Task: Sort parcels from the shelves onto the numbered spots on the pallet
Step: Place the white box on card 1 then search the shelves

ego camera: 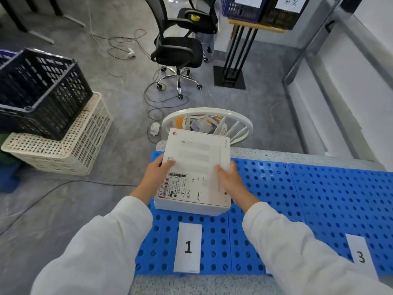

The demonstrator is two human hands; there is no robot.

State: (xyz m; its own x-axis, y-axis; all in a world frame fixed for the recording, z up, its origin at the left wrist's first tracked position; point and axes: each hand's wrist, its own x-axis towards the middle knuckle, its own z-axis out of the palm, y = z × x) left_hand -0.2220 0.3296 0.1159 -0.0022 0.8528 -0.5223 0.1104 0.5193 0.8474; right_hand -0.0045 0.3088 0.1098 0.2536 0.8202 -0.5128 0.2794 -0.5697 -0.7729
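Observation:
A white flat parcel box (195, 165) with a shipping label near its front-left corner lies over the left end of the blue perforated pallet (319, 194), just beyond the paper marked 1 (188, 248). My left hand (154, 177) grips the box's left edge, thumb on top. My right hand (230, 180) holds its right side, fingers resting on the lid. A paper marked 3 (360, 255) lies on the pallet to the right. Both sleeves are white.
A white round wire bin (240, 119) stands just behind the pallet. A black crate (42, 90) sits on a cream crate (70, 150) at the left. Beyond are a black office chair (178, 52), floor cables (148, 99), a black stand (230, 77) and a grey shelf frame (331, 81) at the right.

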